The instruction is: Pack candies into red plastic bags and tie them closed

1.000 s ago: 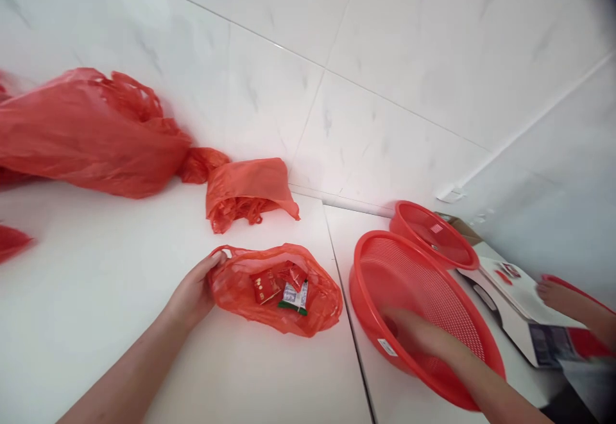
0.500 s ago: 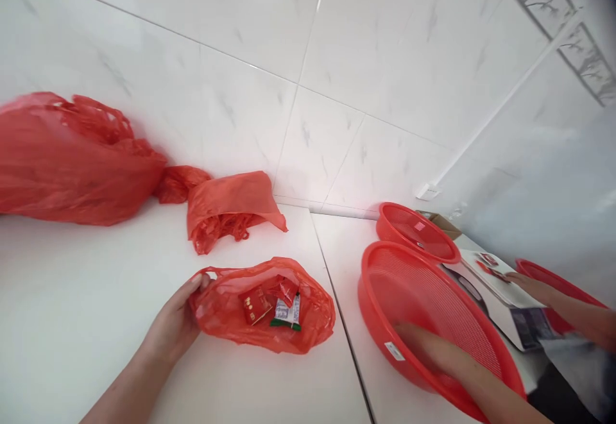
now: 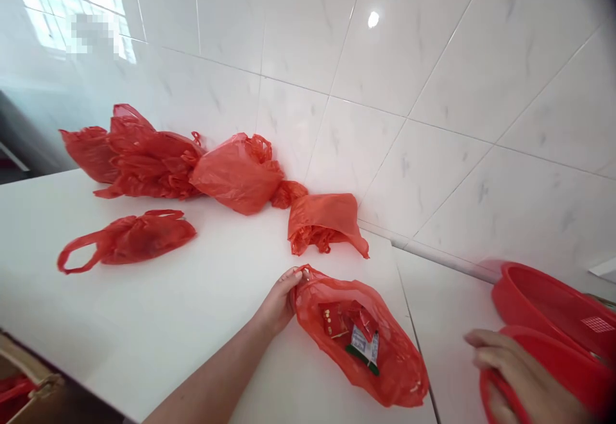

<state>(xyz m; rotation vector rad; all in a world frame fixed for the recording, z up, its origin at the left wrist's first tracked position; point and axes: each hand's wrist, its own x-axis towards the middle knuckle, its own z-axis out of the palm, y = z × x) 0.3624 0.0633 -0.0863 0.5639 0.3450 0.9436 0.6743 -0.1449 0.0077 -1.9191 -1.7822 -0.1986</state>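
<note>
My left hand [image 3: 283, 296] pinches the left edge of an open red plastic bag [image 3: 399, 366], which lies on the white table with its mouth spread upward. Inside it are a red packet [image 3: 335, 320], a second crumpled red packet [image 3: 364, 322] and a white packet with a green edge [image 3: 364, 346]. At the lower right, my right hand [image 3: 514, 366] is curled at the left side of a red plastic basket [image 3: 543, 340]. Its fingers are blurred, and a red strip shows among them; what they hold, if anything, I cannot make out.
Behind the open bag lies another red bag [image 3: 327, 209]. Several filled red bags [image 3: 235, 174] stand along the tiled wall, and a tied one [image 3: 149, 238] lies at the left. A second red basket [image 3: 553, 296] is at the far right. A container [image 3: 29, 360] sits below the table's left edge.
The view has swung left, bringing more red bags into sight. My right hand has come up from inside the basket to its left side. My left hand still holds the bag's edge.
</note>
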